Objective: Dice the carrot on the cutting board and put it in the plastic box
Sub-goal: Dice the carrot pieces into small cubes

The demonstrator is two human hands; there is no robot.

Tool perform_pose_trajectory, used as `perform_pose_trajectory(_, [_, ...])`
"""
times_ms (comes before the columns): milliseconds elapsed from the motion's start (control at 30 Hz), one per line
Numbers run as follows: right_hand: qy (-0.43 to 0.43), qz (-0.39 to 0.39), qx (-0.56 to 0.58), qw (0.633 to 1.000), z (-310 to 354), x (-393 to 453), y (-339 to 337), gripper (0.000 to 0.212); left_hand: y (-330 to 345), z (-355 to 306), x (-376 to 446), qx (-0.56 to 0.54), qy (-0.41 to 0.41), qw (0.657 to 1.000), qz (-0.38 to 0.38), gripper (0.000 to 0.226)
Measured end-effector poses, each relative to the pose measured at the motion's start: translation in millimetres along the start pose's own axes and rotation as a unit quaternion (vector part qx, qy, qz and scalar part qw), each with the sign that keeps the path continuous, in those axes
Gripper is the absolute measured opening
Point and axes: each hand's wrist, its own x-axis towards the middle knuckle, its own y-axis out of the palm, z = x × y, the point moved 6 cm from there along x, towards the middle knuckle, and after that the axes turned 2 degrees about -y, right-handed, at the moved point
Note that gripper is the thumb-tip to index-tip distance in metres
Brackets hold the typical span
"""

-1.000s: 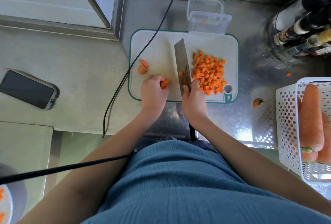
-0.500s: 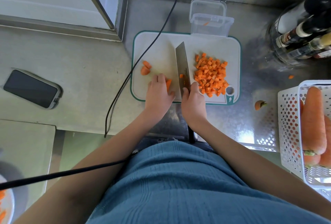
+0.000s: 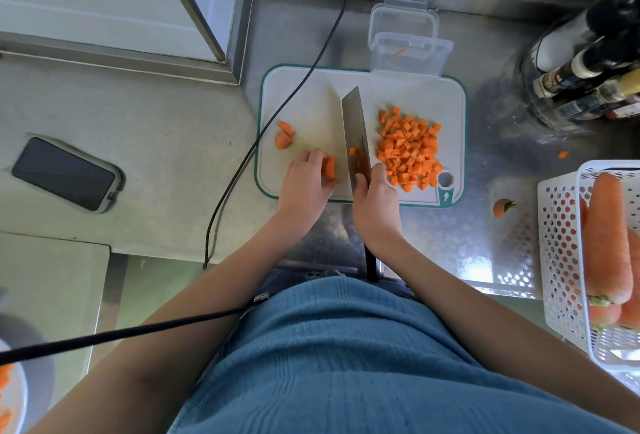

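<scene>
A white cutting board (image 3: 311, 101) with a teal rim lies on the steel counter. My left hand (image 3: 306, 182) holds a carrot piece (image 3: 329, 167) down on the board. My right hand (image 3: 375, 201) grips the handle of a cleaver (image 3: 355, 135), its blade standing just right of that piece with one dice stuck to it. A pile of diced carrot (image 3: 408, 149) lies right of the blade. Two carrot chunks (image 3: 285, 135) rest near the board's left edge. The clear plastic box (image 3: 410, 52) stands open at the board's far edge, one orange scrap inside.
A black cable (image 3: 277, 114) crosses the board's left side. A phone (image 3: 65, 173) lies on the left counter. Bottles (image 3: 585, 62) stand at the right rear. A white basket (image 3: 561, 243) with whole carrots sits at right; a carrot top (image 3: 502, 208) lies beside it.
The carrot piece under my left hand has turned from slanted to lengthwise beside the blade. The cleaver stays almost where it was; the view has drifted slightly.
</scene>
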Motion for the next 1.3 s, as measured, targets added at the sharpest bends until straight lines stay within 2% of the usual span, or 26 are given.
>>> perform_pose_trajectory(200, [-0.004,-0.002,0.002,1.000,-1.1,-0.4,0.0,0.007,1.6,-2.2,1.1,0.014,0.013,1.000,-0.014,0.036])
perform_pose_trajectory(433, [-0.002,-0.004,0.007,1.000,-2.0,-0.1,-0.1,0.008,0.0,-0.6,1.8,0.007,0.053,0.998,0.022,0.037])
perform_pose_trajectory(767, [-0.007,-0.008,0.000,1.000,-3.2,0.5,-0.2,0.009,-3.1,2.2,3.1,-0.010,0.047,0.999,0.015,0.031])
perform_pose_trajectory(1067, [-0.003,-0.005,0.001,1.000,-3.1,0.0,-0.5,0.008,0.1,0.4,3.0,0.001,0.049,0.999,0.003,0.033])
perform_pose_trajectory(1300, [-0.001,-0.003,0.001,1.000,-2.2,0.2,-0.8,0.009,-2.1,2.2,4.1,-0.029,0.056,0.998,0.010,0.031])
